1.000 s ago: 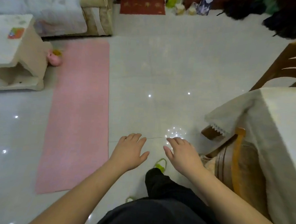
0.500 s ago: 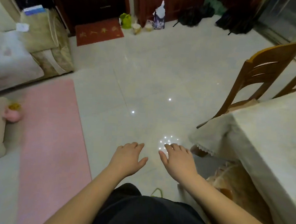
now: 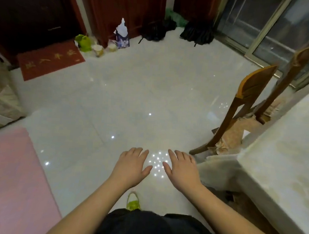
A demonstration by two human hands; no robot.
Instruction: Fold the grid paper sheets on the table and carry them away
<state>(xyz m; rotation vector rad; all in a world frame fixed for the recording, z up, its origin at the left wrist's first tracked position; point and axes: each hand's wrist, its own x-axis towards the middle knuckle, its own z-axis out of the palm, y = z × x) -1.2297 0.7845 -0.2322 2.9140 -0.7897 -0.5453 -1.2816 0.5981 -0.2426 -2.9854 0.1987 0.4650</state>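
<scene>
- The grid paper sheets are not in view; only the near corner of the table [image 3: 277, 160], draped in a pale cloth, shows at about 3 o'clock, and the part of its top that can be seen is bare.
- Judged from the task alone, such sheets should be light, thin and limp: easy to crease, quick to slide on cloth, and likely to tear or crumple if grabbed hard. Taking them by a corner or an edge, with the other hand flat to pin them, looks the safest hold.
- The left hand [image 3: 131, 167] is held out palm down at about 6 o'clock, fingers straight and lightly spread, holding nothing.
- The right hand [image 3: 182, 168] hangs just beside it, in the same pose, fingers relaxed and spread, also empty; a small gap separates the two thumbs.
- Both forearms reach forward over the tiled floor [image 3: 133, 97], well short of the table's top.
- A wooden chair [image 3: 241, 111] stands at 2 o'clock beside the table.
</scene>
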